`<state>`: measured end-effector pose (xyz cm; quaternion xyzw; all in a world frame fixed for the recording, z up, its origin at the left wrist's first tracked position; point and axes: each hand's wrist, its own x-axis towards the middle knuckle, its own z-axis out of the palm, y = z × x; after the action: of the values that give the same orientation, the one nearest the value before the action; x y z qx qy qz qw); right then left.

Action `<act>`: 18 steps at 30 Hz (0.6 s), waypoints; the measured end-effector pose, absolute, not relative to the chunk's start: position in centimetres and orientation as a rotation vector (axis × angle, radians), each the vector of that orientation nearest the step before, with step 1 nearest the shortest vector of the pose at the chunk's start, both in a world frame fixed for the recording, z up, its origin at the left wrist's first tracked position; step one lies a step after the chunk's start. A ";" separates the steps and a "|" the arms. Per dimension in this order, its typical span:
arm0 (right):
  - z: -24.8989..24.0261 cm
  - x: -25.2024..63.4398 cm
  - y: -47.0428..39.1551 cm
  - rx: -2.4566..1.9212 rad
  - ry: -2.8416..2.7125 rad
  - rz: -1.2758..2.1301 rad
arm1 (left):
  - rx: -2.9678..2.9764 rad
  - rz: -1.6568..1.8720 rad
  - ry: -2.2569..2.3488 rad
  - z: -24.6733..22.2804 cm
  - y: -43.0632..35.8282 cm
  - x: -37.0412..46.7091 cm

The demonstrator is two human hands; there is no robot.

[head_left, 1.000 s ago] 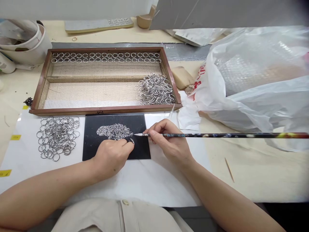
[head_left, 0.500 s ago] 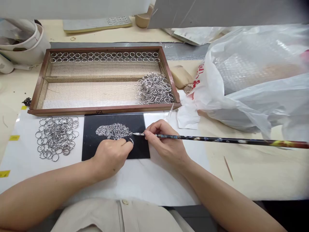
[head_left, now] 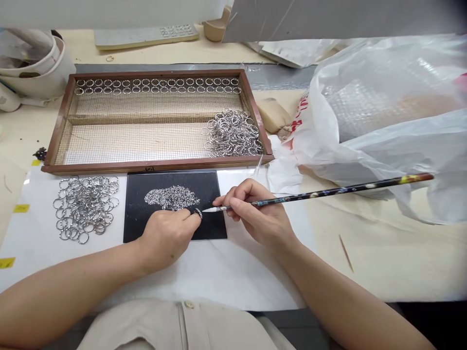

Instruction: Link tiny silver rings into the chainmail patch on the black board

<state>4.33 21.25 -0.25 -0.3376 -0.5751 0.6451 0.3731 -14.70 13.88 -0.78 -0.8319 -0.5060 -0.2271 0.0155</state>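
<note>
My left hand (head_left: pixel 170 238) is closed over the lower edge of a black tile (head_left: pixel 215 228), pinching a small silver ring (head_left: pixel 198 213) that pokes out past its fingertips. My right hand (head_left: pixel 260 214) grips a long, dark patterned pen-like stick (head_left: pixel 321 193) with a pale pointed tip, which meets or nearly meets the ring. Tiny silvery stones (head_left: pixel 173 197) lie scattered in a patch on the tile, just above my left hand. To the left, a heap of silver rings (head_left: pixel 87 206) rests on white paper.
Behind the tile stands a wooden-framed mesh tray (head_left: pixel 156 167) with rows of rings and a ring pile (head_left: pixel 233 133). A plastic bag (head_left: pixel 365 121) bulges at right, near a toothpick (head_left: pixel 346 253). White tubs (head_left: pixel 65 68) sit at far left.
The stick's tip has moved from the edge of the stones down to the ring, and its far end has swung up. My left hand stays in place.
</note>
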 end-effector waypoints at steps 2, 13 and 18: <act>-0.1 4.2 21.2 -0.826 -1.461 1.678 | -2.595 -0.698 -1.576 -0.8 13.9 -14.7; 0.1 4.2 20.9 -0.854 -1.513 1.621 | -2.598 -0.715 -1.568 -1.0 13.8 -14.7; 0.1 4.2 20.9 -0.855 -1.519 1.622 | -2.584 -0.720 -1.573 -1.0 13.9 -14.7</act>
<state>4.16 20.90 0.08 -0.3336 -0.5922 0.6326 0.3713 -14.69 13.86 -1.03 -0.8309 -0.5058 -0.2314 0.0159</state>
